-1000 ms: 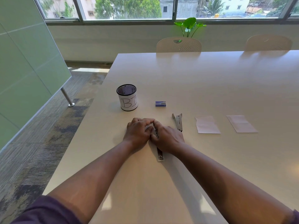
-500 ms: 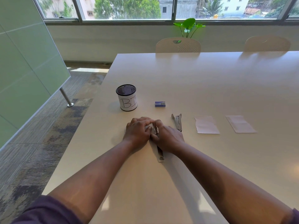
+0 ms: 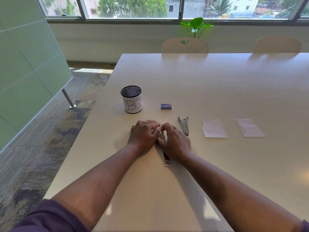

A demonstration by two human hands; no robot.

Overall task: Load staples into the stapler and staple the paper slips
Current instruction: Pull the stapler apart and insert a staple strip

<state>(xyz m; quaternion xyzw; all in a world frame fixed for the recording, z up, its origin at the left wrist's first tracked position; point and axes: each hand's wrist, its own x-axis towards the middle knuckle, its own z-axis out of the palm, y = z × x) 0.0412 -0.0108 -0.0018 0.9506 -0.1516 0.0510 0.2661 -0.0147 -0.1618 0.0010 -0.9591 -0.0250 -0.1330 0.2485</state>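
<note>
Both hands — left hand (image 3: 143,133) and right hand (image 3: 175,141) — pinch the long opened metal stapler (image 3: 164,148), a second silver stapler (image 3: 184,125) lying at 2 o'clock.

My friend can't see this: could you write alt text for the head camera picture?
Both hands, left hand and right hand, grip an opened stapler lying on a pale table. Beyond lie a staple box, a second stapler, two paper slips and a mesh cup.
</note>
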